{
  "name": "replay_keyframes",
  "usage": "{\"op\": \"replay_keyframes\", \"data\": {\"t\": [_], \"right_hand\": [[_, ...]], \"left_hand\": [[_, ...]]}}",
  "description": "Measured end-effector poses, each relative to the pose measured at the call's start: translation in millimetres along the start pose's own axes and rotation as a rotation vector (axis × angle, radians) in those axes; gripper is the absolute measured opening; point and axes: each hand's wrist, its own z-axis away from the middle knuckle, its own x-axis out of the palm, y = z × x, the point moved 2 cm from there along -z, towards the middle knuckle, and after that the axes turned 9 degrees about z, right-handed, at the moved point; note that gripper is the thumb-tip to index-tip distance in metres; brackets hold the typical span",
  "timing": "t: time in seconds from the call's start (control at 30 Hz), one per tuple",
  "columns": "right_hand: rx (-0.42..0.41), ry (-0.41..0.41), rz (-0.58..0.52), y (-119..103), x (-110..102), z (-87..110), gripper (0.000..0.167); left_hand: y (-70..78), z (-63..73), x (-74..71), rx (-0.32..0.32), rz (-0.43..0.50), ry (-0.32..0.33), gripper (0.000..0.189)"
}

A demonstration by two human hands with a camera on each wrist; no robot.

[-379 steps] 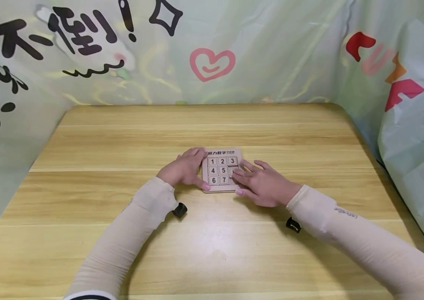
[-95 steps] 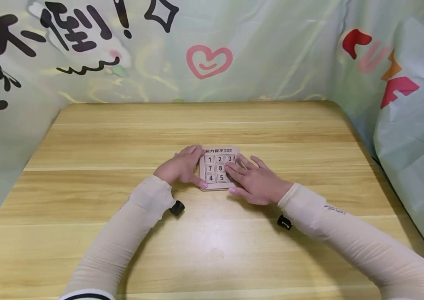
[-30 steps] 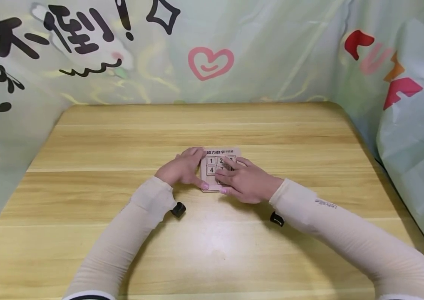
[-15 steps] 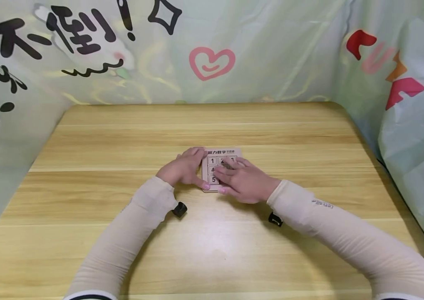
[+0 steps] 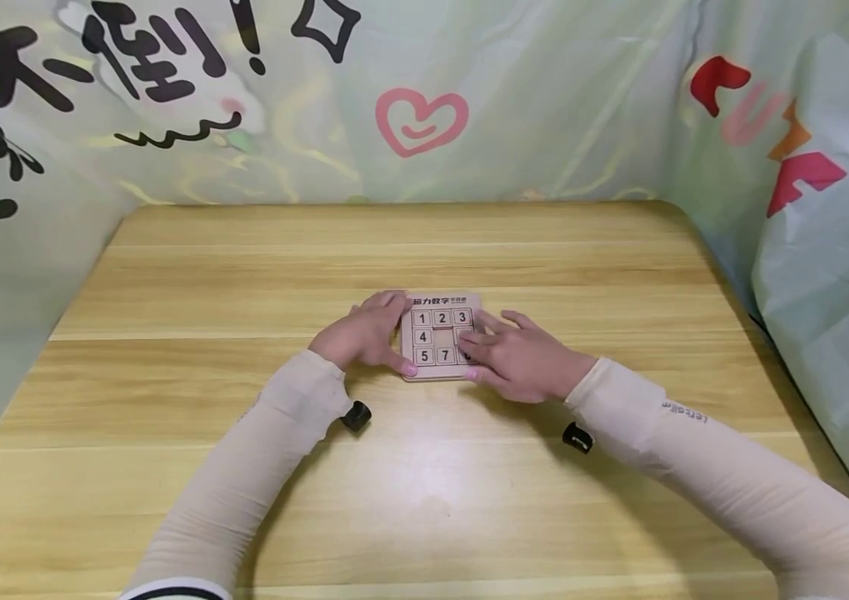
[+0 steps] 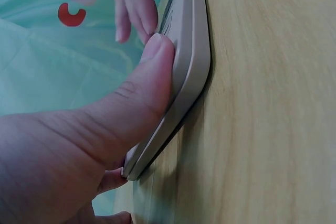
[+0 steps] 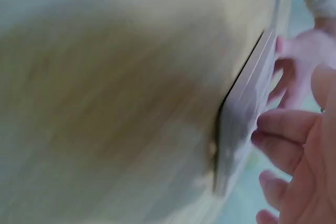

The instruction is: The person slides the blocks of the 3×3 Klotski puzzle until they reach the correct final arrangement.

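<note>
A flat number sliding puzzle point(image 5: 443, 373) lies on the table, with characters along its top edge. Its tiles read 1, 2, 3 on top; below come a 4 tile point(image 5: 422, 337), a bare slot point(image 5: 443, 337) and a tile mostly under fingers; at the bottom are 5, 7 and a partly covered tile. My left hand point(image 5: 364, 332) holds the frame's left side, thumb on the lower left corner and fingers at the upper left; the left wrist view shows the thumb point(image 6: 142, 85) pressing the rim. My right hand point(image 5: 529, 358) rests extended fingertips on the right-hand tiles.
The wooden table point(image 5: 424, 492) spreads around the puzzle. A printed curtain point(image 5: 559, 108) stands behind and along both sides. Both forearms wear pale sleeves, with a black wrist camera point(image 5: 356, 416) under the left wrist and another camera point(image 5: 577, 437) under the right.
The right hand has drawn back rightward from the puzzle's middle, uncovering 2, 3, 7 and the bare slot. Since 3.2 s ago the lower two rows have been reordered. The left hand stays put.
</note>
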Motion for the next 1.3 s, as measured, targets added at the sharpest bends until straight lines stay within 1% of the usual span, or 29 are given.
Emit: {"op": "replay_keyframes", "data": {"t": [0.07, 0.1, 0.27, 0.33, 0.4, 0.5, 0.63, 0.73, 0.87, 0.9, 0.97, 1.07, 1.13, 1.2, 1.3], "right_hand": [[0.031, 0.002, 0.012, 3.5, 3.0, -1.5, 0.053], [0.033, 0.002, 0.01, 3.9, 4.2, -3.1, 0.053], [-0.012, -0.019, -0.013, -0.6, 9.0, -14.7, 0.057], [-0.018, -0.023, -0.008, -2.5, 8.7, -16.0, 0.058], [-0.015, -0.023, -0.002, -3.5, 7.7, -12.6, 0.057], [-0.013, -0.018, 0.015, -4.4, 6.0, -1.4, 0.055], [-0.022, 0.004, 0.036, -2.1, 6.5, 8.6, 0.054], [0.005, 0.03, 0.052, 3.9, 8.6, 4.6, 0.054], [0.061, 0.028, 0.059, 8.4, 10.9, -5.0, 0.055], [0.058, 0.019, 0.054, 7.3, 11.0, -6.1, 0.055], [0.022, 0.008, 0.033, 2.3, 11.4, -6.6, 0.056], [-0.048, -0.001, -0.005, -6.9, 11.4, -4.1, 0.058], [-0.075, 0.0, -0.007, -10.6, 11.2, -1.4, 0.059], [-0.07, -0.009, 0.003, -10.1, 11.9, 2.1, 0.06], [-0.05, -0.021, 0.014, -4.6, 12.5, 9.0, 0.059]], "left_hand": [[-0.3, 0.2, -0.1, 0.003, 0.004, -0.001, 0.116], [-0.4, 0.1, 0.0, 0.003, 0.005, -0.004, 0.116], [-0.6, -0.9, -0.3, -0.006, -0.013, -0.009, 0.116], [-0.3, -1.4, -0.5, -0.007, -0.018, -0.007, 0.116], [-0.1, -1.7, -0.3, -0.006, -0.018, -0.008, 0.116], [-0.2, -2.0, 0.2, -0.005, -0.01, -0.013, 0.116], [-0.2, -2.0, -0.4, 0.0, -0.006, -0.009, 0.115], [0.4, -1.8, -0.8, 0.003, -0.008, -0.001, 0.114], [1.1, -1.4, 0.8, 0.017, 0.0, -0.006, 0.115], [1.3, -1.5, 1.3, 0.021, 0.001, -0.009, 0.115], [1.6, -1.6, 2.1, 0.028, 0.002, -0.013, 0.114], [1.5, -2.0, 1.6, 0.017, -0.008, -0.011, 0.114], [1.2, -1.7, 0.6, 0.008, -0.016, -0.008, 0.114], [1.0, -1.2, -0.4, -0.001, -0.016, -0.008, 0.115], [0.5, -0.6, -0.8, 0.004, -0.01, -0.013, 0.116]]}}
